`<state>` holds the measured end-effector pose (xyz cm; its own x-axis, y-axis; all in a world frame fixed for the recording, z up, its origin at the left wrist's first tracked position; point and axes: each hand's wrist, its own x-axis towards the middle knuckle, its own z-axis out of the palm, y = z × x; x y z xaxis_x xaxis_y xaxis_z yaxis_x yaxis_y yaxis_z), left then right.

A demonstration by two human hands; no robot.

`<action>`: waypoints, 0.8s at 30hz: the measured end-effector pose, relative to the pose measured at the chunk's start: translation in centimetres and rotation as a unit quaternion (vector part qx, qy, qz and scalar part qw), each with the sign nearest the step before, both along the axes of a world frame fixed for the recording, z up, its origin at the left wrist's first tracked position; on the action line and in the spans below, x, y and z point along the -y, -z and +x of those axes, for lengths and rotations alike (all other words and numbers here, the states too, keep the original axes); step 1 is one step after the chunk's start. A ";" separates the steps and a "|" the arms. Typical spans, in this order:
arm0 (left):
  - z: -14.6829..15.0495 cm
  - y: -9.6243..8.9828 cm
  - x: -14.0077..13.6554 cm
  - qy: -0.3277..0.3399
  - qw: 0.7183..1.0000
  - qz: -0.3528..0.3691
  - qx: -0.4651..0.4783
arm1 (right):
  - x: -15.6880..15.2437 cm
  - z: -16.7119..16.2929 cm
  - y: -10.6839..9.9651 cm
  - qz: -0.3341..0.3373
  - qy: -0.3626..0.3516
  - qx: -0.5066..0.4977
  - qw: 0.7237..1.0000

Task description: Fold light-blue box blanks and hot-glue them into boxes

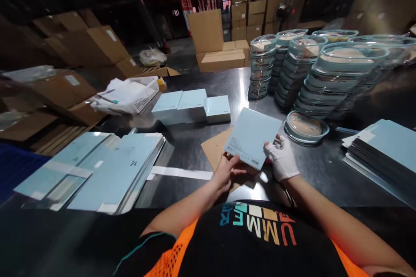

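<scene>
A light-blue carton (253, 134) with small print and a barcode is tilted up in front of me over the table. My left hand (225, 171), bare, grips its lower left edge. My right hand (282, 158), in a white glove with bare fingertips, holds its right edge. Beneath the carton lies a piece of brown cardboard (214, 147), partly hidden. Just right of my right hand sits a round clear-lidded container (305, 127) with beige contents. Behind the carton stands a row of closed light-blue boxes (191, 99).
Flat blue cartons (113, 169) lie in piles at left, and another pile (386, 151) at right. Tall plastic-wrapped stacks of round containers (338, 82) stand at back right. A white basket (139, 95) holds papers. A white strip (182, 173) lies on the dark table (182, 147).
</scene>
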<state>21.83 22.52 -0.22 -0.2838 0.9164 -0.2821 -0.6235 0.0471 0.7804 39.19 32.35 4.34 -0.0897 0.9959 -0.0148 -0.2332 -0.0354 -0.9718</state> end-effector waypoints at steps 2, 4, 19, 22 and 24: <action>0.7 -1.3 -1.9 -0.021 0.999 -0.023 0.027 | -0.5 0.5 -0.2 0.021 -0.026 0.002 0.999; 0.5 -2.7 -4.4 -0.046 0.998 -0.028 0.036 | -0.8 1.3 -0.1 0.022 -0.054 0.016 0.998; -9.1 -8.8 -19.0 -0.271 0.958 -0.096 0.008 | -1.6 14.2 6.2 0.060 0.247 0.202 0.946; -9.4 -7.9 -16.8 -0.258 0.961 -0.095 -0.032 | -1.8 13.8 5.5 0.043 0.233 0.189 0.953; -10.8 -7.5 -14.3 -0.260 0.958 -0.088 -0.080 | -1.7 13.7 5.3 0.036 0.216 0.202 0.955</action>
